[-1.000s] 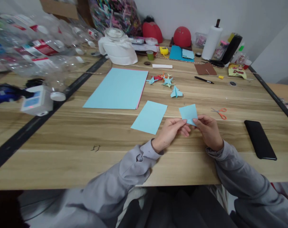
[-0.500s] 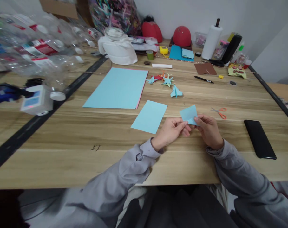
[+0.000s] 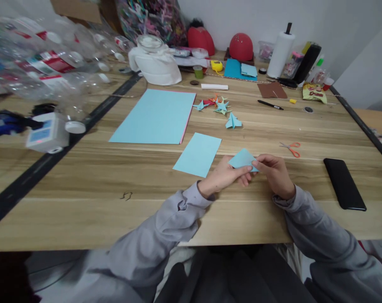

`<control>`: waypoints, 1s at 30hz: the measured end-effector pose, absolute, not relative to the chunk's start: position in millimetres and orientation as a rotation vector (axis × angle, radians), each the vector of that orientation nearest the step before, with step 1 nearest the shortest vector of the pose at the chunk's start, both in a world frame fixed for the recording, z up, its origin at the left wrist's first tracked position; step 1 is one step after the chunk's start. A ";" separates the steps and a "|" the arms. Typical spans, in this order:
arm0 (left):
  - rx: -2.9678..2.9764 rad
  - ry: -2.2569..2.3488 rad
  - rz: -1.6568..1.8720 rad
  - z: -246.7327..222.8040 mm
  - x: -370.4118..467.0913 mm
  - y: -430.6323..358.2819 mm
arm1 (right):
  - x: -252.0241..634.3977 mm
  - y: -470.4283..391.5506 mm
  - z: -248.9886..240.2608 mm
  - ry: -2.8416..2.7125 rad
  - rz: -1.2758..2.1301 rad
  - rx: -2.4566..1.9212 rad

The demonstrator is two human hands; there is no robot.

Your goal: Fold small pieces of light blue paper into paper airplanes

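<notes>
A small piece of light blue paper (image 3: 242, 158) is held above the table between both hands, its top corner pointing away from me. My left hand (image 3: 224, 174) pinches its lower edge, thumb on top and fingers underneath. On the paper's right corner, my right hand (image 3: 273, 171) has its thumb and fingers closed. A larger light blue sheet (image 3: 197, 155) lies flat just left of my left hand. Beyond the hands rests a folded blue paper plane (image 3: 233, 121). Orange-handled scissors (image 3: 292, 149) lie beyond my right hand.
A stack of large blue sheets (image 3: 156, 115) lies at centre left, beside several folded paper stars (image 3: 221, 106). A black phone (image 3: 344, 184) is on the right. Plastic bottles (image 3: 58, 63) crowd the left side. A pen (image 3: 270, 105) and brown paper (image 3: 272, 90) lie farther back.
The small blue paper has turned so a corner points away, and it has moved slightly left and nearer. Both hands still grip it, with the right hand shifted a little left.
</notes>
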State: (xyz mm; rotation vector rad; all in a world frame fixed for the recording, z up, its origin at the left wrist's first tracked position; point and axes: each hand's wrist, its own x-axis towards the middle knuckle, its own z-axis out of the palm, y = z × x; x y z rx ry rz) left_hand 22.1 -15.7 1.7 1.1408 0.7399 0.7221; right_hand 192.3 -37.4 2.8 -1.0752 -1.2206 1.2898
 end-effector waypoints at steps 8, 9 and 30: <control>1.173 0.730 0.667 -3.5 23.3 -15.7 | 191.2 -36.2 5.1 -1.232 1.295 -1.101; 1.185 0.737 0.678 -3.7 23.4 -15.8 | 191.3 -36.1 4.9 -1.237 1.293 -1.114; 1.066 0.824 0.794 -1.9 28.2 -19.8 | 189.7 -34.9 3.7 -1.234 1.364 -1.263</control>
